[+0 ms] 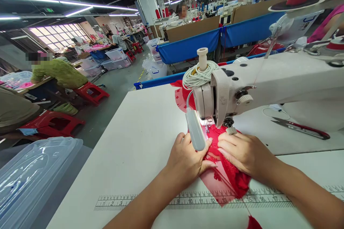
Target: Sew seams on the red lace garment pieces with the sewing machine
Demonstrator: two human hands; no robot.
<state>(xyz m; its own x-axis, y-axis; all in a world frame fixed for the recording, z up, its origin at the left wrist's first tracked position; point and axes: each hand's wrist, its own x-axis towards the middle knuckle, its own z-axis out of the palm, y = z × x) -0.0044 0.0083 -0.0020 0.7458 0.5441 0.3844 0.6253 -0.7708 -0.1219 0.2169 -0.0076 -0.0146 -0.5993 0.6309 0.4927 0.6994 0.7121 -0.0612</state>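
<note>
Red lace fabric (221, 175) lies under the head of a white sewing machine (271, 78), near the needle area, and spreads toward the table's front. My left hand (188, 155) is closed on the fabric's left side, with thumb and forefinger pressed on it, partly behind the grey lamp (195, 130). On the right, my right hand (242, 152) has its fingers bent over the bunched part of the same fabric. More red fabric (180, 98) shows behind the machine head. The needle tip is too small to make out.
A printed ruler (129, 202) runs along the white table (115, 143). Black and red snips (301, 128) lie at the right. A clear plastic box (34, 175) stands at the lower left. People sit on red stools (91, 93) beyond.
</note>
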